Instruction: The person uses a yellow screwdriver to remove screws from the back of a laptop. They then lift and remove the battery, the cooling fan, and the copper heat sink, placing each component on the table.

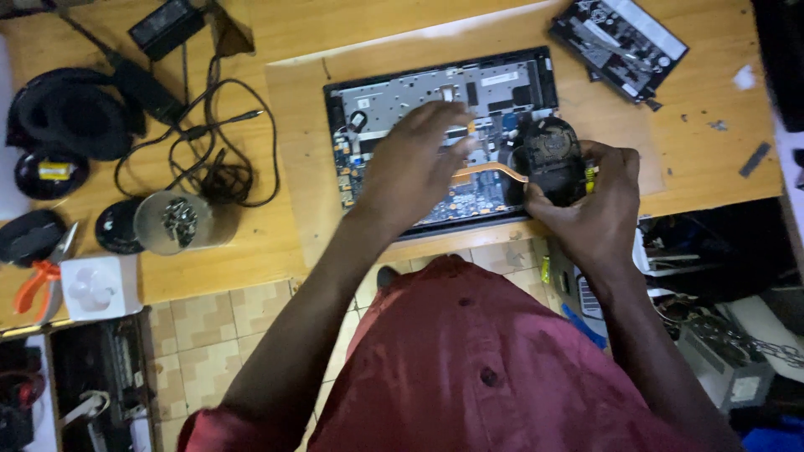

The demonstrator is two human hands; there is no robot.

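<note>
Your right hand (599, 209) grips black round cooling fan (548, 159) with copper heat pipe (494, 172); your left hand (414, 159), fingers spread, empty, steadies opened black laptop chassis (435, 92) on wooden counter (703, 159). Lift fan level; avoid bending pipe.

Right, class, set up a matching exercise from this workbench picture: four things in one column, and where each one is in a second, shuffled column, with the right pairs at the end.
Things:
1. black cooling fan
2. opened laptop
3. clear container of screws
4. orange-handled pliers

Places:
A. at the table's left edge, beside a white box
B. in the right hand, over the laptop's right end
C. in the middle of the table, under the left hand
D. left of the laptop, below the tangle of black cable

Pairs: 1-B, 2-C, 3-D, 4-A
</note>
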